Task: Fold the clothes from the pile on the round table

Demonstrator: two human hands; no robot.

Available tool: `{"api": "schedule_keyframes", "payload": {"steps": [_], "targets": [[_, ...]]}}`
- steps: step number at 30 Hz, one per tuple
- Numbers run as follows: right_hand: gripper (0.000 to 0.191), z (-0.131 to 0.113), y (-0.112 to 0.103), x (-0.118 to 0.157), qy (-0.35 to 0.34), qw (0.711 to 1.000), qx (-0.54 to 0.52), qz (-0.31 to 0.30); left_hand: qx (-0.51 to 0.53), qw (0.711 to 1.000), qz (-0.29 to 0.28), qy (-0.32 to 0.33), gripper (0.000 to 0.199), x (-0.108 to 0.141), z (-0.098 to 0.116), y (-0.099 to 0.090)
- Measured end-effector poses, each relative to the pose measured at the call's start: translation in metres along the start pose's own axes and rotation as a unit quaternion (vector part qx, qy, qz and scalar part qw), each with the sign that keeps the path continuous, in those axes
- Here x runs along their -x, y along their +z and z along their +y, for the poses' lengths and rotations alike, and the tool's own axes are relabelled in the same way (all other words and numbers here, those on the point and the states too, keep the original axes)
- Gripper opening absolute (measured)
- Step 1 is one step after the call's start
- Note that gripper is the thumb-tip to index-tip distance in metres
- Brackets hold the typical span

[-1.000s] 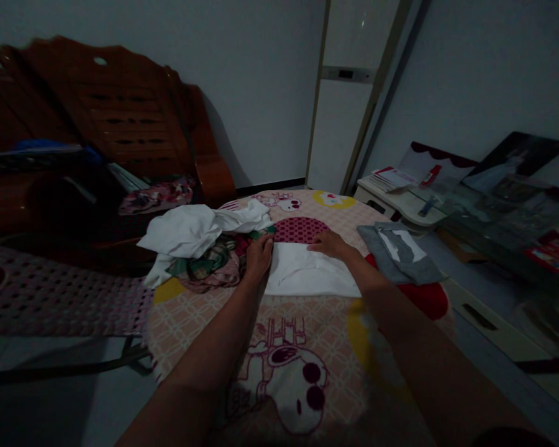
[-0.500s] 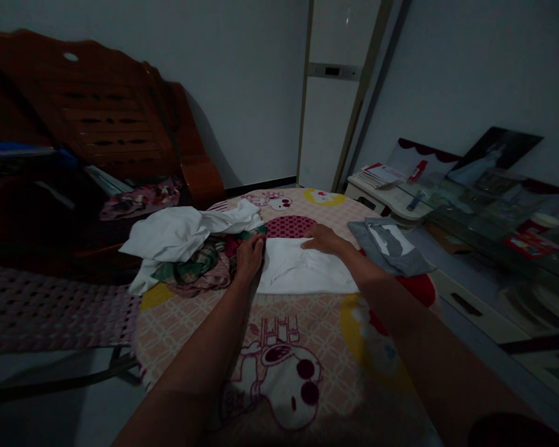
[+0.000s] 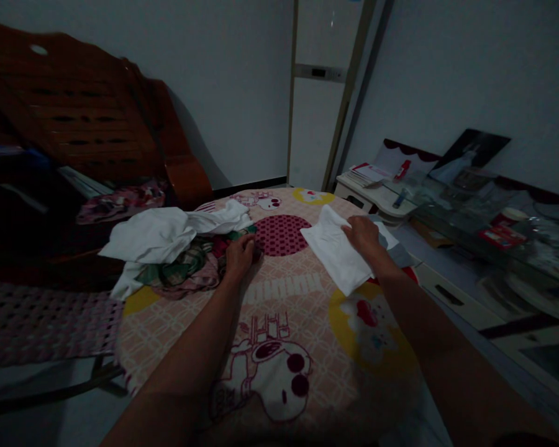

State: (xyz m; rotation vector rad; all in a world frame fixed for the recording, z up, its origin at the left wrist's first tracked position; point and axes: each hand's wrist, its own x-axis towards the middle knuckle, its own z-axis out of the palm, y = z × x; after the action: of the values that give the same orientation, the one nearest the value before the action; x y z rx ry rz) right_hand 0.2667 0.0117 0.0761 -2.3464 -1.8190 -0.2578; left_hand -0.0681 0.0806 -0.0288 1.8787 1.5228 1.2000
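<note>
My right hand [image 3: 363, 236] is closed on a folded white garment [image 3: 338, 248], gripping its right side. The garment is tilted, one corner pointing towards me, and partly covers a folded grey garment [image 3: 400, 253] at the table's right side. Loosely curled, with fingers apart, my left hand [image 3: 241, 254] rests on the table at the right edge of a clothes pile and holds nothing I can see. In that pile a crumpled white cloth [image 3: 151, 236] lies over green plaid fabric [image 3: 189, 266] and pinkish fabric [image 3: 200, 282].
A round table with a patterned pink cloth [image 3: 270, 310] is before me. On the left are a wooden chair [image 3: 84, 118] and a woven seat [image 3: 51, 316]. A glass-topped cabinet [image 3: 470, 217] with boxes stands right; a tall white air conditioner [image 3: 314, 130] is behind.
The folded white garment has moved from the table's middle to the right, over the grey one, in my right hand. My left hand has stayed by the pile. The view has shifted slightly right.
</note>
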Motion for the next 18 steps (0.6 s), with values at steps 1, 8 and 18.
{"api": "schedule_keyframes", "payload": {"steps": [1, 8, 18], "targets": [[0.028, 0.003, 0.002, 0.000, 0.005, 1.000, -0.003, 0.008, 0.001, 1.000, -0.001, 0.002, 0.039, 0.000, 0.000, 0.000], [0.035, 0.058, -0.011, -0.035, 0.061, 0.996, -0.049, 0.047, -0.003, 1.000, -0.005, 0.002, 0.038, 0.001, 0.001, -0.001], [0.028, 0.138, 0.045, -0.041, 0.129, 0.990, -0.044, -0.026, -0.015, 1.000, -0.024, 0.007, 0.037, 0.001, -0.001, -0.001]]}}
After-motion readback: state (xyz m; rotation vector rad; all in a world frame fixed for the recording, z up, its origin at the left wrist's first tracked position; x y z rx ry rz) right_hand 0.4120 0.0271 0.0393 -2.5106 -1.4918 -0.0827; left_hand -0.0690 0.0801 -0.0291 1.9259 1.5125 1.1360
